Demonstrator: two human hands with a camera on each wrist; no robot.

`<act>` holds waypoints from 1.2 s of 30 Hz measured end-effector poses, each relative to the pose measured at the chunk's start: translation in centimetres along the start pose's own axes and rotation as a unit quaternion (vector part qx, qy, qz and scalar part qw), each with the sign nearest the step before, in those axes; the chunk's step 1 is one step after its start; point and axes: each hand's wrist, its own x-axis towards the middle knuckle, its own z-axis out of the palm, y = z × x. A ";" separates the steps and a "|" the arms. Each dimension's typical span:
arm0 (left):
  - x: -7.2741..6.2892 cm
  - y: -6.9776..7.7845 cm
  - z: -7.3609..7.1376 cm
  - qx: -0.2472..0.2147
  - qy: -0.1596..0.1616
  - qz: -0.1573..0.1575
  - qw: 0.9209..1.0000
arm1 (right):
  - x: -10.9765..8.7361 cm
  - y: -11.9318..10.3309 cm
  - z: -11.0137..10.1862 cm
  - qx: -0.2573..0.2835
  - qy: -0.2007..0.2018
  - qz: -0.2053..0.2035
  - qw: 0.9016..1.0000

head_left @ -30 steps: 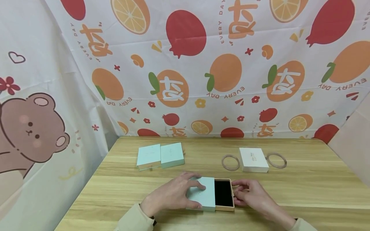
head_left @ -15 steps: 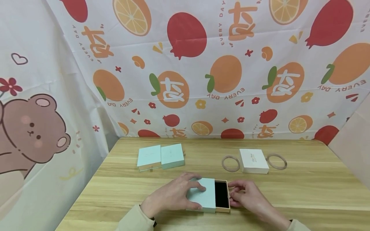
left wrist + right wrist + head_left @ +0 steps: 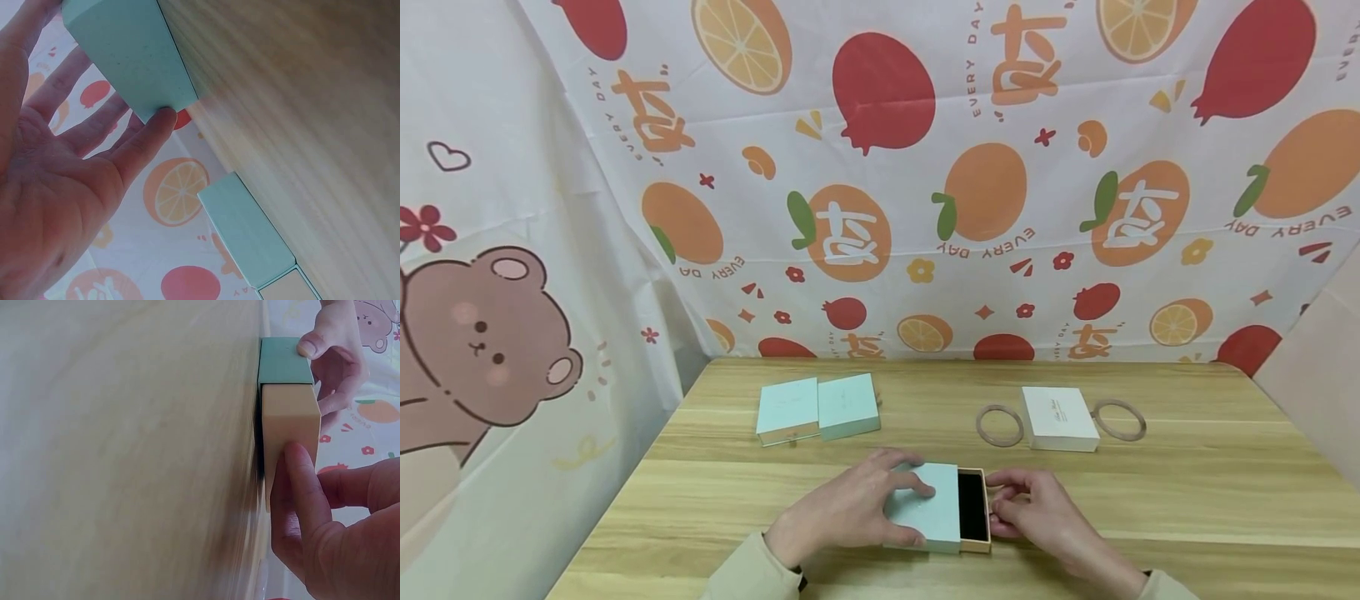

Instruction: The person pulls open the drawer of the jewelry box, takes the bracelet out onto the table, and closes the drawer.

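Well forward of the table's point(image 3: 647, 500) back edge, the left hand point(image 3: 850, 504) grasps the mint sleeve point(image 3: 942, 517) while the right hand point(image 3: 1036, 504) touches the drawer point(image 3: 292, 415), any pinch unverifiable, the drawer being judged mostly housed, its black-lined outer end left uncovered.

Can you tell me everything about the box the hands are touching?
The box looks like cardboard. Its tan drawer, black inside, sticks partly out of the mint-green sleeve to the right. The box lies flat on the table. The left hand grips the sleeve; the right hand touches the drawer's end.
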 end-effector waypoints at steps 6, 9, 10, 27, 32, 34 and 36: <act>0.0 0.1 0.0 0.002 0.001 0.000 1.000 | 0.0 0.0 0.1 0.001 0.001 0.001 1.000; 0.0 0.1 0.1 0.003 0.002 -0.001 1.000 | -0.1 -0.1 0.1 0.001 0.001 0.003 1.000; 0.0 0.1 0.1 0.003 0.002 -0.001 1.000 | -0.1 -0.1 0.1 0.000 0.001 0.003 1.000; -0.1 0.1 0.0 0.001 0.005 -0.003 1.000 | 0.3 -0.2 0.5 -0.005 0.002 -0.003 1.000; 0.0 0.1 0.0 0.002 0.005 -0.002 1.000 | 0.2 -0.5 0.7 -0.007 0.003 -0.004 1.000; -0.1 0.1 0.0 0.001 0.004 -0.001 1.000 | 0.2 -0.6 0.8 -0.007 0.004 -0.002 1.000; -0.1 0.1 0.0 0.002 0.004 -0.001 1.000 | 0.2 -0.7 0.9 -0.005 0.004 -0.002 1.000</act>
